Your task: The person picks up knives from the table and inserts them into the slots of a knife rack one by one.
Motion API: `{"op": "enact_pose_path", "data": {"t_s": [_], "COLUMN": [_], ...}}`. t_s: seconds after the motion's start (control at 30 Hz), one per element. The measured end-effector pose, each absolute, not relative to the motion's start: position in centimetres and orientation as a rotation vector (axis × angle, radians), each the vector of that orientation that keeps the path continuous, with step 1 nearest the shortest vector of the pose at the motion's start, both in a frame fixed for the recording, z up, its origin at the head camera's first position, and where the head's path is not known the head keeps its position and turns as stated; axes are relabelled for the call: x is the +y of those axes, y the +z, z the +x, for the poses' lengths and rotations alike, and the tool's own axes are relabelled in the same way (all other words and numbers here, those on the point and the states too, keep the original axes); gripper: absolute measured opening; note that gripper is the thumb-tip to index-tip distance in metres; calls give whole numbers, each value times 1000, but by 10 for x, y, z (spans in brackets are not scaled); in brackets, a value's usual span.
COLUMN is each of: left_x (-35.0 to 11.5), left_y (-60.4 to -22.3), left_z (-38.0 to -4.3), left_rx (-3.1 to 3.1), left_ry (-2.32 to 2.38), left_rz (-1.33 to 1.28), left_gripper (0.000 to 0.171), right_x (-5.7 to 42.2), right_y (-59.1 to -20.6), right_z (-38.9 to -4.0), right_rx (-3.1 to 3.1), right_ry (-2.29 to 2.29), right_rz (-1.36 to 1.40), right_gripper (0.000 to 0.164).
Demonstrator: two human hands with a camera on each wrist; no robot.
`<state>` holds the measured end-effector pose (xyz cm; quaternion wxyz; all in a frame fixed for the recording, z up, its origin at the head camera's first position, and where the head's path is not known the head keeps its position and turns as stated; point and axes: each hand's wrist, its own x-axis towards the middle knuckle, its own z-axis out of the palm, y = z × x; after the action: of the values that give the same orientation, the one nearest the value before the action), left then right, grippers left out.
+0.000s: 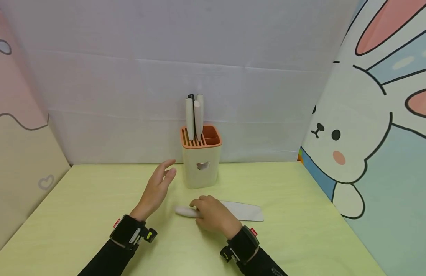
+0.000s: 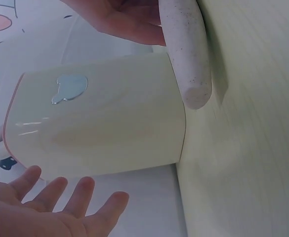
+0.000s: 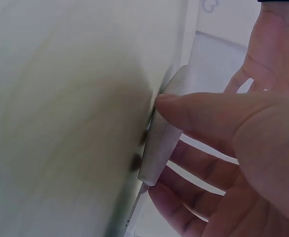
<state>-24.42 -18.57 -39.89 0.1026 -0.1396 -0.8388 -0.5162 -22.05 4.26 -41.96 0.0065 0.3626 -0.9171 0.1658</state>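
A kitchen knife (image 1: 245, 211) with a pale blade and an off-white handle lies across the table, blade toward the right. My right hand (image 1: 215, 215) grips it at the handle near the blade. In the right wrist view the thumb presses one side of the handle (image 3: 160, 143), with fingers on the other. My left hand (image 1: 153, 193) holds nothing, its fingers spread in the air just left of the cream knife block (image 1: 200, 174). Several handles (image 1: 189, 119), white ones and a black one, stick up from the block's slots. Part of the knife is hidden behind my right hand.
The block has an orange top with slots at left and open compartments (image 1: 211, 134) at right. Behind it hangs a white backdrop (image 1: 261, 96). A rabbit-print panel (image 1: 344, 153) borders the yellow table (image 1: 302, 237) on the right; a pink and cream panel (image 1: 19, 161) borders the left.
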Motion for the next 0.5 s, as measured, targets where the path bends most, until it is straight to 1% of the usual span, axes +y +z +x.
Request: {"op": "enact_pose_path", "data": {"t_s": [0.17,0.5], "left_x": [-186,-187], "left_y": [-399,-397], "left_z": [-244,-244], "left_rx": [-2477,-2468], "left_ry": [-1520,-1536], "left_rz": [-411,-411], "left_gripper": [56,58], "right_x": [43,46], "right_y": [-422,-420], "right_z": [-221,-221], "right_rx": [-2836,-2858], "right_ry": [470,506], "right_rz": [1150,1175], "right_gripper": [25,23]}}
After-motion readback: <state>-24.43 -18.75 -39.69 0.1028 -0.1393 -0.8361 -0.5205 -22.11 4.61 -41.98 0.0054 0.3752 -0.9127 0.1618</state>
